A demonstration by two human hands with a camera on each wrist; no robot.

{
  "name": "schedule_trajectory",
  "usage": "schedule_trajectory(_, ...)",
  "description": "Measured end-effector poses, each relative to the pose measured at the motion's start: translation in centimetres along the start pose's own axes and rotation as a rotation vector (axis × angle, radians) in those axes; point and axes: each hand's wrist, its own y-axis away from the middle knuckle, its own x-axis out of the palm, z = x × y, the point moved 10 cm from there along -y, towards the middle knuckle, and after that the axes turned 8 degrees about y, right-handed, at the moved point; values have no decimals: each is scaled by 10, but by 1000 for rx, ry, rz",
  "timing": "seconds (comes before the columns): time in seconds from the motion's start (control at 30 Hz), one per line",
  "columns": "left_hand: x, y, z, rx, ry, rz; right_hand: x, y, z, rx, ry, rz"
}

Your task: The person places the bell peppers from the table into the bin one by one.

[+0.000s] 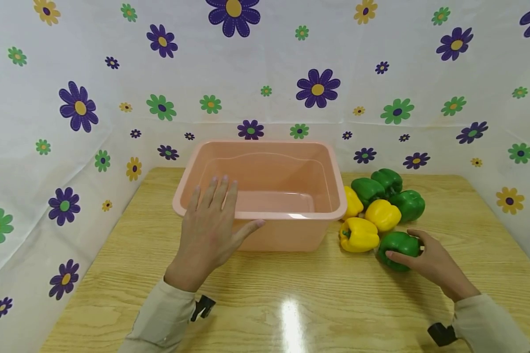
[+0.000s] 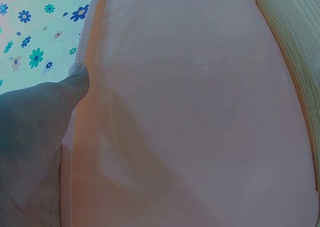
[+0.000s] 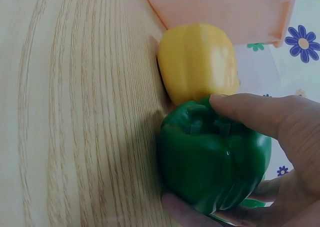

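A pink plastic tub (image 1: 287,235) stands on the table. My left hand (image 1: 208,238) lies over its near rim at the left, fingers straight and thumb spread along the edge. In the left wrist view the thumb touches the rim above the tub's outer wall (image 2: 210,97). To the right of the tub, my right hand (image 1: 439,262) grips a green bell pepper (image 1: 396,247), thumb on one side and fingers on the other. The right wrist view shows this pepper on the wooden surface, close against a yellow bell pepper (image 3: 197,62).
Several other peppers cluster right of the tub: green ones (image 1: 408,205) behind, yellow ones (image 1: 383,214) in front, one partly hidden by the tub's corner. A flower-patterned cloth (image 1: 265,59) hangs behind the wooden table (image 1: 256,294) and along its sides.
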Motion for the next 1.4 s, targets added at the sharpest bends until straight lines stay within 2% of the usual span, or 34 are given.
schedule_trajectory(0.5, -1, 0, -2, 15, -17, -13, -4, 2, -3, 9, -19, -23)
schedule_trajectory(0.93, -1, 1, -1, 20, -15, -19, -20, 12, 2, 2, -23, -47)
schedule_trajectory(1.4, -3, 1, -2, 18, -15, -26, -41, 28, 13, -87, -66, -127)
